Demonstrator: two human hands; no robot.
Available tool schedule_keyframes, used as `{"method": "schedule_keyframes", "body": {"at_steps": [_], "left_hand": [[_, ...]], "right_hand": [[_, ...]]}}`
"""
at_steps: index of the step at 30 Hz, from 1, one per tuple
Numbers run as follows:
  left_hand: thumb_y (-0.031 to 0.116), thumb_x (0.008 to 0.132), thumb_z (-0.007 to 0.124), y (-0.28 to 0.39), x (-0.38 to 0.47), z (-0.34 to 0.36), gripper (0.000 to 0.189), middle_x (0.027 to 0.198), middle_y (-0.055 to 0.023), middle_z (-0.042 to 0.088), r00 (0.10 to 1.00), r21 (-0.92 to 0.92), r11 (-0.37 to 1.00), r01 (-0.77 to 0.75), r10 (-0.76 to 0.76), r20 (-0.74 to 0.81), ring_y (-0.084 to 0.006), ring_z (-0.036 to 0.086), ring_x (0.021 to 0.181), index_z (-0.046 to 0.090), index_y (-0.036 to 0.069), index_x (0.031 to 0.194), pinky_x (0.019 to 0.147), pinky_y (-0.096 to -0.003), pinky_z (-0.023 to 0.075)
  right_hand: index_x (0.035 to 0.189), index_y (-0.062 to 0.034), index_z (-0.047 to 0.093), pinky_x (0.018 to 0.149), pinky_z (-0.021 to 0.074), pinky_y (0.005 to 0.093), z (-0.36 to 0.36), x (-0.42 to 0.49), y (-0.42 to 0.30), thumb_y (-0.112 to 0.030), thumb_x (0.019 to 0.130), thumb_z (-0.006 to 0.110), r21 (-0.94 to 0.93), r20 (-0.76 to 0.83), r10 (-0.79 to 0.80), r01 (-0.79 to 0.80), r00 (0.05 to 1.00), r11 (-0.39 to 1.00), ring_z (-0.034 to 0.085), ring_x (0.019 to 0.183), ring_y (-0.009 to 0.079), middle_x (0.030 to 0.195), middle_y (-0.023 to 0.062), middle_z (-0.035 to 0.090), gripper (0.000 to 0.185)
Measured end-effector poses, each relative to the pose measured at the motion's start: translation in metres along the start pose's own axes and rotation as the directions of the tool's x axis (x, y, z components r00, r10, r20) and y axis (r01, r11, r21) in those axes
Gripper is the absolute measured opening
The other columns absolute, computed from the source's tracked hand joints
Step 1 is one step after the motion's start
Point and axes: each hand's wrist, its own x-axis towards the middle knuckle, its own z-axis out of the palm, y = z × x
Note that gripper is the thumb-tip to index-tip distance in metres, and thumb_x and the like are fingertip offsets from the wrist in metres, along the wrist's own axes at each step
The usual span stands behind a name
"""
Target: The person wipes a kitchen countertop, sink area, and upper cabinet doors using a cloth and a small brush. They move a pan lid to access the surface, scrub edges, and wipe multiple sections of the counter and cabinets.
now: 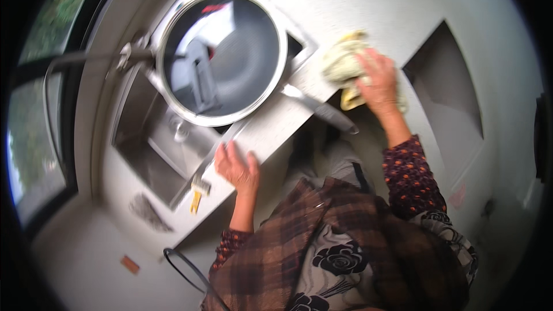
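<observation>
My right hand [378, 78] grips a crumpled pale yellow-green cloth [343, 62] at the counter's front edge, right of the pan. A large frying pan [246, 60] with a dark, textured inside rests over the sink area, its grey handle [330, 114] pointing towards my body. Its inside shows bright reflections, with a grey shape across the left part. My left hand [236, 168] is at the counter edge beside the sink, fingers slightly apart and holding nothing. Near it on the counter lies a small brush or scraper with a yellow handle [196, 202].
The steel sink basin [168, 155] lies left of and below the pan, with a faucet [134, 56] by the window. A grey cloth-like item [149, 212] lies on the counter [276, 134]. A rectangular recess [449, 90] is at the right, and a black cable [185, 259] loops below.
</observation>
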Motion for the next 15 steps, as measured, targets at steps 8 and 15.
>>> {"method": "schedule_keyframes", "body": {"at_steps": [8, 15], "left_hand": [[0.008, 0.077, 0.071, -0.021, -0.088, -0.086, 0.046, 0.124, -0.0154, 0.058, 0.994, -0.071, 0.991, 0.111, -0.109, 0.031, -0.0378, 0.051, 0.123, 0.061, 0.006, 0.121, 0.105, -0.0531, 0.037], [0.006, 0.076, 0.074, -0.058, -0.18, -0.114, 0.045, 0.115, -0.0133, 0.061, 0.937, 0.08, 0.942, 0.325, -0.309, -0.165, -0.0341, 0.056, 0.116, 0.062, 0.006, 0.119, 0.099, -0.048, 0.0422]], "right_hand": [[0.131, -0.0092, 0.06, 0.098, 0.0471, 0.0479, -0.029, -0.083, 0.111, -0.015, 0.079, 0.069, -0.17, -0.056, 0.201, -0.208, 0.978, 0.963, 0.059, 0.115, 0.0404, 0.124, 0.0179, 0.063, 0.053], [0.135, 0.0022, 0.057, 0.098, 0.0492, 0.0359, -0.074, -0.09, 0.113, -0.02, 0.094, 0.063, 0.844, 0.184, 0.596, -0.436, 0.782, 0.313, 0.064, 0.109, 0.0226, 0.124, 0.0133, 0.066, 0.047]]}}
